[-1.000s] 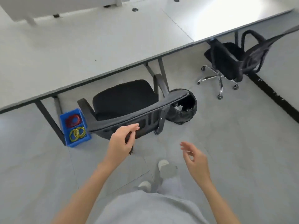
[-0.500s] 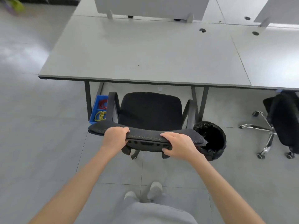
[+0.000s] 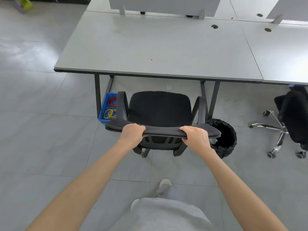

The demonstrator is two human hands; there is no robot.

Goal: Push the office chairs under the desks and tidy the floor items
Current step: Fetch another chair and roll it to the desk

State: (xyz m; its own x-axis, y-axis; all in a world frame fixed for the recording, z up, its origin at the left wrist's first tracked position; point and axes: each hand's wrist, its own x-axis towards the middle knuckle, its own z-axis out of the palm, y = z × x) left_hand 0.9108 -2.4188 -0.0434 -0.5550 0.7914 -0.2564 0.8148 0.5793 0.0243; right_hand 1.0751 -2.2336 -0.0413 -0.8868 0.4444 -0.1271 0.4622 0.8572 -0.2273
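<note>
Both hands had just closed over the top edge of the black office chair [image 3: 160, 112]; the left hand [image 3: 133, 134] was curled round the backrest toward its nine o'clock end, the right hand [image 3: 195, 137] clamped toward its three o'clock end, so the push could probably begin. A second earlier both hands hung apart and held nothing, short of the backrest; half a second earlier the grip was already made, and since then the view had only drawn closer. The chair stood facing the tabletop [image 3: 158, 47] at twelve o'clock, its seat not yet under the edge; a blue bin [image 3: 104, 112] sat at its nine o'clock, a black wastebasket [image 3: 224, 139] at its three o'clock; a second office chair [image 3: 291, 117] waited farther toward three o'clock.
</note>
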